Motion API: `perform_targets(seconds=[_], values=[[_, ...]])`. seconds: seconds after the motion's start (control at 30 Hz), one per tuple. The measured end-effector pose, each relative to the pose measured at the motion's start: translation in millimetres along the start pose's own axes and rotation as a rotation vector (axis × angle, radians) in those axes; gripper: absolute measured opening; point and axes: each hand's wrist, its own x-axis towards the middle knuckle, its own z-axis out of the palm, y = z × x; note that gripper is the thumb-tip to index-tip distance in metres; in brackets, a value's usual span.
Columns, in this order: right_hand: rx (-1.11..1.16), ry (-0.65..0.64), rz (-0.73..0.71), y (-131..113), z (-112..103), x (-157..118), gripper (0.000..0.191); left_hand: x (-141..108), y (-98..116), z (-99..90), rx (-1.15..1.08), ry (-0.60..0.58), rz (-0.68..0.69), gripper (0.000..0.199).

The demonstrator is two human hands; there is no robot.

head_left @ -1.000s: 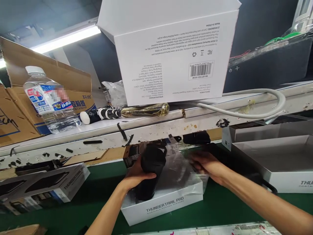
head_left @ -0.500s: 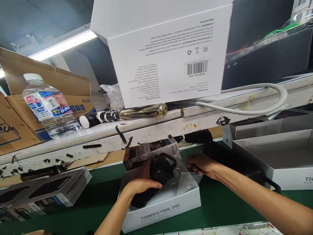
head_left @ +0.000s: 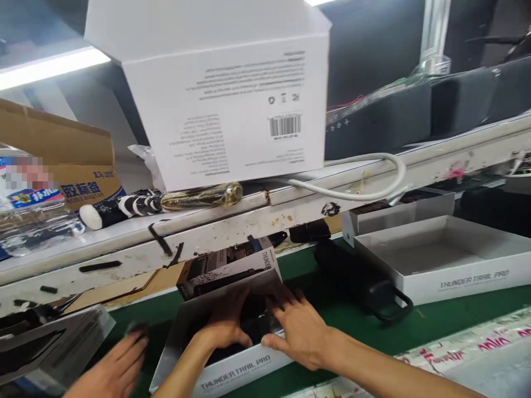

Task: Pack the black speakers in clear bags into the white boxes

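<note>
A shallow white box [head_left: 236,371] marked THUNDER TRAIL PRO rests on the green surface, with a black speaker [head_left: 258,326] lying inside it. My left hand [head_left: 226,323] reaches into the box and is closed on the speaker's left part. At the right end, my right hand [head_left: 301,331] presses over the speaker and the box edge, fingers spread and thumb at the front wall. A second black speaker [head_left: 363,279] with a loop handle lies to the right, beside an open white tray box [head_left: 477,282].
Another person's blurred hand [head_left: 120,359] holds something small and dark at lower left, near a grey box [head_left: 53,345]. A printed sleeve [head_left: 232,265] stands behind my box. The shelf above bears a large white box [head_left: 232,110], a bottle [head_left: 33,204] and a cable [head_left: 352,193].
The speaker has gone down into the box with my left hand. My right hand has moved from the clear wrap onto it. Another person's hand has appeared at lower left; the view has shifted right.
</note>
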Motion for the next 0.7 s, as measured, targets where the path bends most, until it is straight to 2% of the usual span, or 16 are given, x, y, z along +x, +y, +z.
perform_targets(seconds=[0.1, 0.17, 0.23, 0.3, 0.37, 0.43, 0.53, 0.6, 0.7], values=[[-0.024, 0.014, 0.000, -7.0, 9.5, 4.3, 0.092, 1.3, 11.6, -9.2, 0.072, 0.007, -0.013, 0.098], [-0.039, 0.021, 0.011, -16.1, 10.4, 9.0, 0.098, 8.9, 36.7, -19.9, 0.145, 0.058, 0.014, 0.072], [0.000, 0.027, -0.015, -22.1, 6.0, 10.8, 0.100, 21.4, 71.3, -28.9, 0.184, 0.181, 0.086, 0.057], [0.049, 0.068, -0.050, -16.3, -6.0, 7.3, 0.087, 35.7, 106.8, -31.9, 0.195, 0.259, 0.147, 0.050], [-0.003, 0.166, 0.023, 6.9, -26.9, -1.0, 0.066, 48.5, 135.0, -26.5, 0.171, 0.261, 0.188, 0.044], [-0.142, 0.240, 0.259, 45.3, -53.6, -10.4, 0.054, 57.5, 153.2, -12.7, 0.098, 0.261, 0.194, 0.038], [-0.239, 0.245, 0.623, 110.5, -86.3, -17.3, 0.076, 60.3, 169.6, 20.0, -0.073, 0.246, 0.149, 0.032], [-0.171, 0.195, 0.744, 143.1, -92.9, -15.3, 0.089, 55.3, 179.6, 45.9, -0.186, 0.199, 0.097, 0.032], [-0.066, 0.121, 0.830, 164.4, -83.7, -8.8, 0.091, 47.2, 193.9, 83.4, -0.363, 0.168, 0.069, 0.032]])
